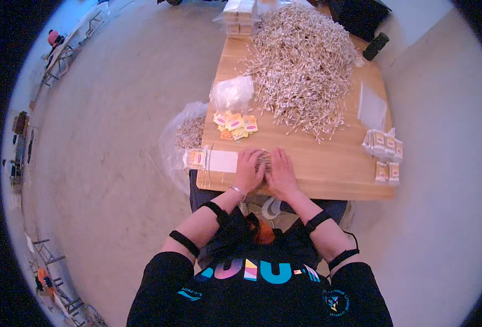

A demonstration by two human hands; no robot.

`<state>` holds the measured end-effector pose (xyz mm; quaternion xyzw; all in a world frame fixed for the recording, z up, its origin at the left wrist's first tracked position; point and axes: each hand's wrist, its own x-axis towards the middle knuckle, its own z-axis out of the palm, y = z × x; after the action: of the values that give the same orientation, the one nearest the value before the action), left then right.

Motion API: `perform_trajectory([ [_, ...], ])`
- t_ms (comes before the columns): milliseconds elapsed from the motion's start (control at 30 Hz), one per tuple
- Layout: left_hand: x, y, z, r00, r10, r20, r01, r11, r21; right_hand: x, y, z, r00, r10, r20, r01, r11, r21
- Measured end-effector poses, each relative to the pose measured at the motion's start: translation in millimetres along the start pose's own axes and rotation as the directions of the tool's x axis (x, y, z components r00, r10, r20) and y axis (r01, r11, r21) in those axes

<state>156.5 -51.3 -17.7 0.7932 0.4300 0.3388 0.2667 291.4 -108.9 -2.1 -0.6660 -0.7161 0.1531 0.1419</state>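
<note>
A small bunch of cotton swabs (264, 163) lies between my hands near the table's front edge. My left hand (249, 170) presses it from the left and my right hand (281, 172) from the right, fingers drawn together around it. Parts of the bunch are hidden under the fingers. Just left of my left hand is a flat white rectangle (223, 161), and beyond it, at the table's left edge, a pack of swabs (196, 158) with an orange and white label. Yellow and orange label cards (235, 125) are heaped farther back.
A large pile of loose swabs (306, 71) covers the table's far part. Crumpled clear plastic (233, 92) sits left of it. Filled packs (383, 143) and clear sheets (372, 107) lie at right. An open bag of swabs (189, 133) stands beside the table's left edge.
</note>
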Motion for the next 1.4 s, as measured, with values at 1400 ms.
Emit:
perform_trajectory([
  [1400, 6.9, -7.9, 0.0, 0.973, -0.231, -0.017, 0.202, 0.881, -0.428, -7.1, -11.9, -1.8, 0.986, 0.054, 0.158, -0.014, 0.970, -0.242],
])
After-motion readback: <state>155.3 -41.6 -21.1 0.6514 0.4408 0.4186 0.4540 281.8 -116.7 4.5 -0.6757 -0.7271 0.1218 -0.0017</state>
